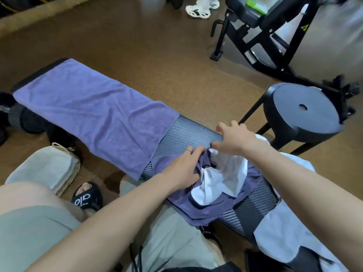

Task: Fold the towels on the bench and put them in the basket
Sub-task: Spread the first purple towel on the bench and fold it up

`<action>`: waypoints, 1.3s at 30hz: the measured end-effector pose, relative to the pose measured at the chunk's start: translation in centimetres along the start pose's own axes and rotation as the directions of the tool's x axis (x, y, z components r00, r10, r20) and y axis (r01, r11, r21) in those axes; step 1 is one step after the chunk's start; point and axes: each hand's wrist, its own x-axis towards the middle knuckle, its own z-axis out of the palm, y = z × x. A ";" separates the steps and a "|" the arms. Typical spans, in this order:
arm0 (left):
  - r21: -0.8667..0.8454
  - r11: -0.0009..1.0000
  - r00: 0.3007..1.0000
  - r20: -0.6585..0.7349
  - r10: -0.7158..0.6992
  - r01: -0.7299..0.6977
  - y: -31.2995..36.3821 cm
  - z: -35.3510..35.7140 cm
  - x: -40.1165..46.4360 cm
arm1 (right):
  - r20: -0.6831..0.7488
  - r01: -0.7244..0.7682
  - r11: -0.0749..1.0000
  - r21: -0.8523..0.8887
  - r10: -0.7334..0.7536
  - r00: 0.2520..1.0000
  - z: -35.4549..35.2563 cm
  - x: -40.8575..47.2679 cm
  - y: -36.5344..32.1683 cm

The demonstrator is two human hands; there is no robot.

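A purple towel (94,110) lies spread flat over the left half of the black bench (188,134). On the bench's near part sits a crumpled pile: a second purple towel (198,208) with a white towel (224,181) bunched on top. My left hand (186,167) grips the purple cloth at the pile's left edge. My right hand (235,140) pinches the pile's top edge, fingers partly spread. Another pale towel (282,228) hangs off the bench's right end. The woven basket (59,169) with a beige liner stands on the floor at lower left.
A black round stool (302,112) stands right of the bench. A black weight bench frame (275,40) is at the back right. Someone's white shoes (198,10) are at the top. My knees and black slippers (88,197) are below the bench.
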 end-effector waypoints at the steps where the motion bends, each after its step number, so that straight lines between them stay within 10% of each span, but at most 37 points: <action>1: -0.010 0.999 0.999 0.001 0.034 -0.034 0.1 0.1 0.2 | 0.090 -0.054 0.995 -0.078 0.061 0.994 1.2 0.2 0.0; 9: -0.186 0.973 0.981 0.110 0.159 -0.136 0.6 -0.3 0.2 | 0.445 -0.025 0.929 -0.370 0.201 0.873 2.9 0.6 -0.4; 12: -0.213 0.977 0.998 0.041 0.041 -0.031 -1.9 -3.4 -1.2 | 0.213 0.070 0.900 -0.430 0.026 0.977 0.2 1.3 -3.7; 16: -0.008 0.976 0.961 -0.172 -0.217 0.219 -7.6 -9.0 -4.2 | -0.061 0.206 0.978 -0.031 -0.208 0.976 -1.7 4.7 -10.1; 21: 0.183 0.848 0.860 -0.231 -0.455 0.498 -14.0 -11.2 -8.5 | -0.105 0.131 0.968 0.213 -0.110 0.988 0.1 10.8 -14.7; 28: -0.366 0.590 0.535 -0.250 -0.807 0.720 -17.7 -10.6 -9.5 | -0.199 0.010 0.972 0.235 0.038 0.979 2.7 14.9 -14.4; 39: -0.828 0.283 0.537 0.026 -0.843 0.484 -17.9 -9.7 -8.7 | -0.087 -0.070 0.949 0.307 0.101 0.991 0.9 16.6 -11.4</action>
